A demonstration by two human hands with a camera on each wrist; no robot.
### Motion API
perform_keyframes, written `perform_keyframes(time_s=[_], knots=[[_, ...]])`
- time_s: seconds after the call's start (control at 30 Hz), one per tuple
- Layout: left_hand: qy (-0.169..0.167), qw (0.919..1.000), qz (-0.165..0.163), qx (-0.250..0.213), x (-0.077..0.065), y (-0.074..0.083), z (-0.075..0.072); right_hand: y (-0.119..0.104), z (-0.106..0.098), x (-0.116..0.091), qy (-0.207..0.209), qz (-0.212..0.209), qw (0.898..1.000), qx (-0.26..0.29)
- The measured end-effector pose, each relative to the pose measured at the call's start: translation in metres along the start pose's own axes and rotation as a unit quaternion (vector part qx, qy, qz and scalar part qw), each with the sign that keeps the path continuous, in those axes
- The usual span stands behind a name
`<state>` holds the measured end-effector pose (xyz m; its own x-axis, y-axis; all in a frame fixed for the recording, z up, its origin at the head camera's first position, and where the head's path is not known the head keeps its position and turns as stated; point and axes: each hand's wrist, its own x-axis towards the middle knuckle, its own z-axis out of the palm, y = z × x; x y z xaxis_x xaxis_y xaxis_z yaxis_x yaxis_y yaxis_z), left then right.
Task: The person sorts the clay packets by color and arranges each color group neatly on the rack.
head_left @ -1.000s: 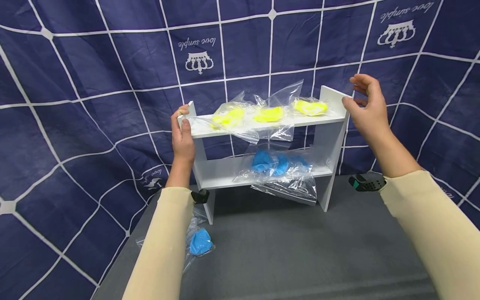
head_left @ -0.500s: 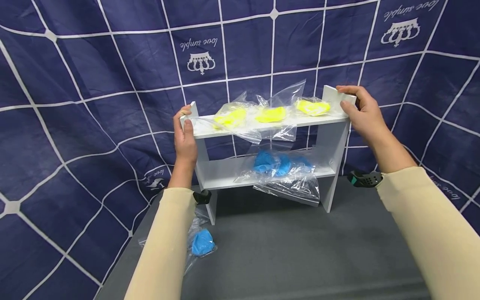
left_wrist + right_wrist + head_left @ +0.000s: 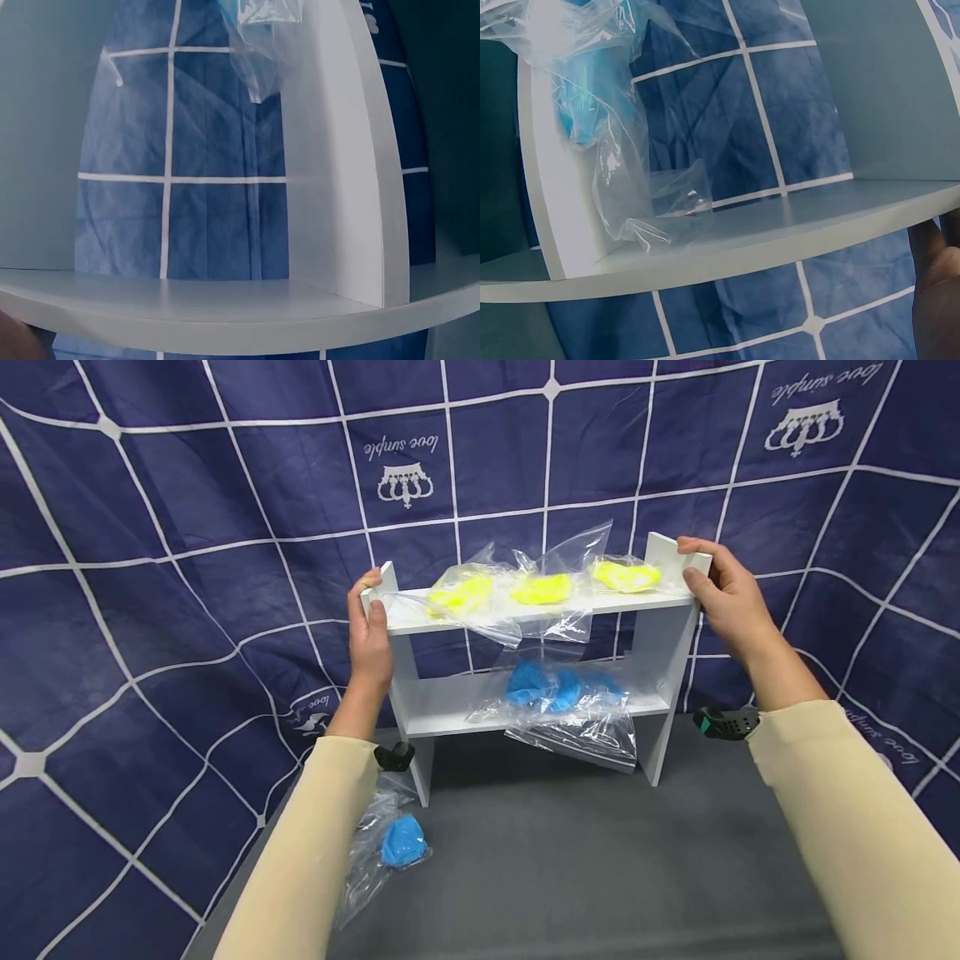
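Observation:
A small white two-tier shelf [image 3: 405, 681] stands upright on the dark table. At its left upper end my left hand [image 3: 369, 639] grips the side panel, thumb in front. My right hand [image 3: 731, 597] holds the upper end of the right side panel, fingers over the far side. Three clear plastic bags with bright yellow contents [image 3: 542, 588] lie on the top board. Clear bags with blue contents [image 3: 527, 683] lie on the lower board, one hanging over its front edge. Both wrist views look into the shelf; only a bit of the right hand [image 3: 939, 296] shows in its view.
Another clear bag with a blue piece [image 3: 403, 841] lies on the dark grey table [image 3: 562, 860], left of the shelf and partly behind the left forearm. A navy cloth with white grid lines [image 3: 495, 468] hangs close behind and at both sides.
My right hand has moved in from just beyond the shelf's right panel and taken hold of its top. The left hand keeps its grip; the shelf shows no clear movement.

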<state>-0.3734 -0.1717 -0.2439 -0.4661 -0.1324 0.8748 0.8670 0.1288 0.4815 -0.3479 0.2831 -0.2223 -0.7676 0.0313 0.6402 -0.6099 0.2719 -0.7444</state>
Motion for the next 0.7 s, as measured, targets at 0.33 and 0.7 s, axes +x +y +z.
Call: perform_keyframes(time_s=[0.33,0.7], knots=[[-0.086,0.9885,-0.125,-0.002,-0.013,0.014,-0.025,0.001,0.004,0.0,-0.001,-0.015,0.998,0.069],[-0.173,0.9677,-0.173,0.061,-0.068,0.024,-0.063,0.001,0.006,-0.005,0.011,-0.01,0.999,0.048]])
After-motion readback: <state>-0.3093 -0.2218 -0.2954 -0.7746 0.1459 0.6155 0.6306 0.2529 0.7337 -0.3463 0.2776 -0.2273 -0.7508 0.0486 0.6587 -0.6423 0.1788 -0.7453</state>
